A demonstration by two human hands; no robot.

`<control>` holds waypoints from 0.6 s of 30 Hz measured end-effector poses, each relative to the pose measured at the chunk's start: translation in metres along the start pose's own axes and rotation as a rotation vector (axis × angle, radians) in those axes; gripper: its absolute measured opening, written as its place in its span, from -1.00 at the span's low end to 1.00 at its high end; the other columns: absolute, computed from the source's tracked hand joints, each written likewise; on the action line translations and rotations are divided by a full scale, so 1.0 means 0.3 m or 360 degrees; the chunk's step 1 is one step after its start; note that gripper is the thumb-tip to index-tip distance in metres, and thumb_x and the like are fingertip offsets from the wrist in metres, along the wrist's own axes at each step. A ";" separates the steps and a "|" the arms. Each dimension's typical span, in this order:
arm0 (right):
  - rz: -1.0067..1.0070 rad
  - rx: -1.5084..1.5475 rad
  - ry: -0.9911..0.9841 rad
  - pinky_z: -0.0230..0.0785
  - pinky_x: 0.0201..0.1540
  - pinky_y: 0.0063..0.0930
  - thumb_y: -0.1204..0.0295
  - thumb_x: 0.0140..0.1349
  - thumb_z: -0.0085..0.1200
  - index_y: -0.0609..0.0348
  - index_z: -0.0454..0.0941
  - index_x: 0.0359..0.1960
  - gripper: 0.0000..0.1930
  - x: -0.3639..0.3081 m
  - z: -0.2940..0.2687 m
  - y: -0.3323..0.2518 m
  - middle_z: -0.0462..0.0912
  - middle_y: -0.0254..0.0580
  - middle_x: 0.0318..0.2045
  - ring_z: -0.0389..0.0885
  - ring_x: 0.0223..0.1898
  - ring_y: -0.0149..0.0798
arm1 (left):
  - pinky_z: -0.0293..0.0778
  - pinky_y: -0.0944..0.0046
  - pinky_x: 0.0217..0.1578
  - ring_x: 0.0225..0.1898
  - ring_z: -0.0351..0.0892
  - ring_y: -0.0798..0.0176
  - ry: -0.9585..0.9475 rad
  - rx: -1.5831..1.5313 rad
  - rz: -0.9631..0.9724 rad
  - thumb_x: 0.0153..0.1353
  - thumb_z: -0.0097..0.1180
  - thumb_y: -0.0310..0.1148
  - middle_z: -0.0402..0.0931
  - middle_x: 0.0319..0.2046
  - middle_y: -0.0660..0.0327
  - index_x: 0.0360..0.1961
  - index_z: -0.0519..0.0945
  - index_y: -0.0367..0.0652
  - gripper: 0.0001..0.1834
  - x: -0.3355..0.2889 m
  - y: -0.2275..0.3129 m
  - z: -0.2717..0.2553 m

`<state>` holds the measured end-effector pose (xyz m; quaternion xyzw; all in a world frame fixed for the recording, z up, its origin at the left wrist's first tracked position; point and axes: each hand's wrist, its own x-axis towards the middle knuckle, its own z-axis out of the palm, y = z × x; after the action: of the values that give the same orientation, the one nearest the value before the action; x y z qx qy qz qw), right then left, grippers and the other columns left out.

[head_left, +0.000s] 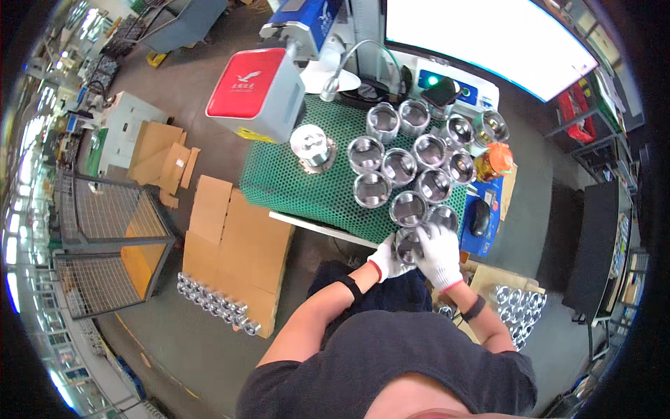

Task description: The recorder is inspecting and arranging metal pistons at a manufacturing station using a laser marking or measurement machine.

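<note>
Head view: your left hand (388,260) and right hand (440,253) both grip one metal cup (407,244) at the surface (293,183) edge, steadying it.

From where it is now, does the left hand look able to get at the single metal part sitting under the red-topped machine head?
Probably yes. The left hand is on a metal cup at the mat's near edge, and the green mat between it and the lone part lies bare.
</note>
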<state>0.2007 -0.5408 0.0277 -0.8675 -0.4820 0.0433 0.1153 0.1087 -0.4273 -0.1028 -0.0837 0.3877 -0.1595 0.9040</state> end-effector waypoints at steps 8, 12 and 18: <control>0.0049 0.0182 -0.0377 0.46 -0.27 -0.08 0.32 -0.09 0.23 0.19 0.55 -0.37 -0.73 -0.030 0.152 -0.131 0.58 0.06 -0.49 0.60 -0.36 0.10 | 0.60 0.09 -0.20 -0.20 0.62 0.09 0.0121 0.0768 -0.0177 0.39 -0.19 0.20 0.58 -0.18 0.11 0.06 0.48 -0.07 -0.43 -0.098 0.112 -0.120; 0.0627 0.0495 -0.0725 0.49 -0.20 -0.07 0.27 -0.02 0.15 0.17 0.59 -0.36 -0.75 0.037 0.121 -0.264 0.63 0.06 -0.42 0.64 -0.32 0.10 | 0.57 0.23 -0.20 -0.20 0.61 0.21 -0.0024 0.1563 -0.0026 0.38 -0.06 0.10 0.59 -0.07 0.07 0.14 0.50 -0.17 -0.42 -0.374 0.326 -0.234; 0.0008 0.0357 -0.0315 0.48 -0.10 -0.17 0.33 -0.05 0.12 0.05 0.62 -0.39 -0.82 0.261 0.227 -0.681 0.63 -0.15 -0.36 0.59 -0.15 -0.03 | 0.43 0.14 0.05 0.03 0.52 0.12 0.0484 0.1665 0.0990 0.38 -0.07 0.06 0.52 0.07 0.02 0.19 0.45 -0.24 -0.40 -0.911 0.672 -0.375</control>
<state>0.0608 -0.3599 0.0138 -0.8419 -0.4810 0.1824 0.1632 -0.1053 -0.1454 -0.0511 0.5102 0.3889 -0.0676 0.7641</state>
